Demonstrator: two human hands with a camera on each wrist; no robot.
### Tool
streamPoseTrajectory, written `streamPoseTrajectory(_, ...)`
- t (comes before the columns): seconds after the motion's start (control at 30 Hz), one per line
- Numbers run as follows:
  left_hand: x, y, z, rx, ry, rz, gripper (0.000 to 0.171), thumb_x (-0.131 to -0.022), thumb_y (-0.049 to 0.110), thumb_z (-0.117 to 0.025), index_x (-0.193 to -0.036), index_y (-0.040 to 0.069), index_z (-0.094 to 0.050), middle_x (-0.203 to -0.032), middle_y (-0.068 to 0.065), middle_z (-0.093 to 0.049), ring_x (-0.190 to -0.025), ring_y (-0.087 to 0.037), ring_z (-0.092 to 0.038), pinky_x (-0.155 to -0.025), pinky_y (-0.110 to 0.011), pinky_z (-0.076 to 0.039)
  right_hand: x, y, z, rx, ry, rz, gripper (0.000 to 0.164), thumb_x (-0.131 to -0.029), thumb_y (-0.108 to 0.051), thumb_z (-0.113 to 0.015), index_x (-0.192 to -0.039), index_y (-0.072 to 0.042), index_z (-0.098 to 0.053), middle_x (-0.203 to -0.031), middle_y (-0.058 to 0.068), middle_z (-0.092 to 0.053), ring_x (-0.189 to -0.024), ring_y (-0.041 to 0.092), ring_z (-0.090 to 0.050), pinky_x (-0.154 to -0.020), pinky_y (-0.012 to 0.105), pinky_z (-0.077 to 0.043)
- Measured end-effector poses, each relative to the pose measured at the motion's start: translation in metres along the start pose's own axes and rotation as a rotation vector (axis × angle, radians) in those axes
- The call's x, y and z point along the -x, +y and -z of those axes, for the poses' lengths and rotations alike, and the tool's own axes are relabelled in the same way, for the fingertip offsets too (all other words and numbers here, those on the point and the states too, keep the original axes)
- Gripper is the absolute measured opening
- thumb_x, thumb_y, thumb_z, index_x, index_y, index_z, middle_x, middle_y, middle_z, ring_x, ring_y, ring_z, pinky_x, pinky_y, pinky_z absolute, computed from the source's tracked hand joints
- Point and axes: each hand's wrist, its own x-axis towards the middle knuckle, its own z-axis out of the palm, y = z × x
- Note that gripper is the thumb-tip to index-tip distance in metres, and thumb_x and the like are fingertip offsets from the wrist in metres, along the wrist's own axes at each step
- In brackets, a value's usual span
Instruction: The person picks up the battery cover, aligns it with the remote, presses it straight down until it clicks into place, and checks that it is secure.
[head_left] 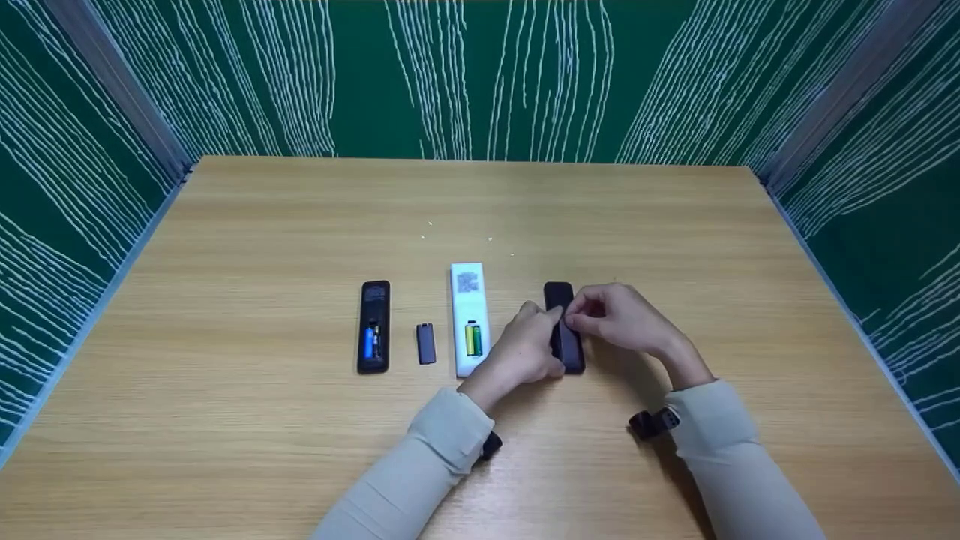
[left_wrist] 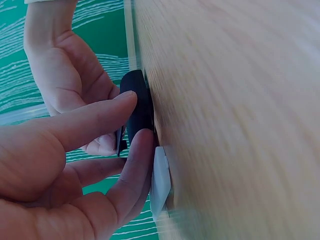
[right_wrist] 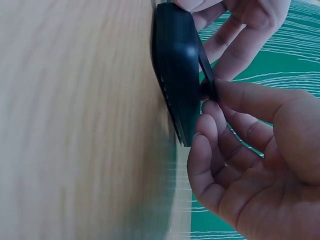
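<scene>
A black remote control (head_left: pixel 572 354) lies face down on the table between both hands. My left hand (head_left: pixel 521 349) holds it at its near part, with the thumb and a finger against the casing in the left wrist view. The right hand (head_left: pixel 626 319) pinches a thin black battery cover (right_wrist: pixel 207 67) between thumb and fingers. In the right wrist view the cover stands tilted, one end raised off the back of the remote. Whether the far end still touches the casing is hard to tell. The battery compartment beneath is hidden.
Left of the hands lies a white remote (head_left: pixel 469 301) with green-and-yellow batteries (head_left: pixel 473 339) exposed. Further left are a loose dark cover (head_left: pixel 426 343) and another black remote (head_left: pixel 373 304) showing a blue battery (head_left: pixel 368 342). Tiny white specks dot the wooden table (head_left: pixel 300 225) behind.
</scene>
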Motion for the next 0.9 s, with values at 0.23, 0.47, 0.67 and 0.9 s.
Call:
streamPoseTrajectory(0.23, -0.0001, -0.0001, -0.0004, 0.022, -0.004, 0.018, 0.097, -0.078, 0.002, -0.091, -0.162, 0.005, -0.042, -0.139, -0.018, -0.053, -0.108, -0.024, -0.058, -0.102, -0.028, -0.052, -0.0006, 0.0011, -0.0009, 0.011, 0.002, -0.004, 0.006, -0.098, -0.010, -0.074, -0.099, -0.005, -0.077, -0.086, 0.004, -0.072, -0.077, 0.015, -0.059, -0.067, 0.022, -0.045)
streamPoseTrajectory(0.47, -0.0003, 0.0006, -0.0001, 0.028, -0.007, 0.026, 0.097, -0.078, 0.001, -0.091, -0.162, 0.006, -0.042, -0.140, -0.018, -0.053, -0.108, -0.024, -0.058, -0.102, -0.028, -0.052, -0.0017, 0.0017, -0.0016, 0.021, 0.005, -0.007, 0.005, -0.098, -0.009, -0.074, -0.097, -0.006, -0.077, -0.085, 0.003, -0.071, -0.077, 0.016, -0.059, -0.067, 0.022, -0.045)
streamPoseTrajectory(0.67, -0.0004, 0.0009, 0.0000, 0.037, -0.009, 0.033, 0.098, -0.078, 0.001, -0.091, -0.163, 0.007, -0.042, -0.140, -0.017, -0.053, -0.110, -0.024, -0.058, -0.102, -0.028, -0.051, -0.0021, 0.0020, -0.0020, 0.030, 0.005, -0.007, 0.004, -0.098, -0.009, -0.074, -0.098, -0.006, -0.077, -0.085, 0.003, -0.070, -0.076, 0.017, -0.058, -0.067, 0.022, -0.044)
streamPoseTrajectory(0.9, -0.0004, 0.0018, 0.0004, 0.036, -0.010, 0.035, 0.098, -0.077, 0.002, -0.092, -0.162, 0.008, -0.044, -0.135, -0.016, -0.054, -0.109, -0.025, -0.058, -0.103, -0.030, -0.051, -0.0023, 0.0009, -0.0031, 0.044, 0.013, 0.002, 0.006, -0.098, -0.010, -0.074, -0.096, -0.005, -0.076, -0.081, 0.001, -0.067, -0.072, 0.014, -0.057, -0.063, 0.022, -0.045)
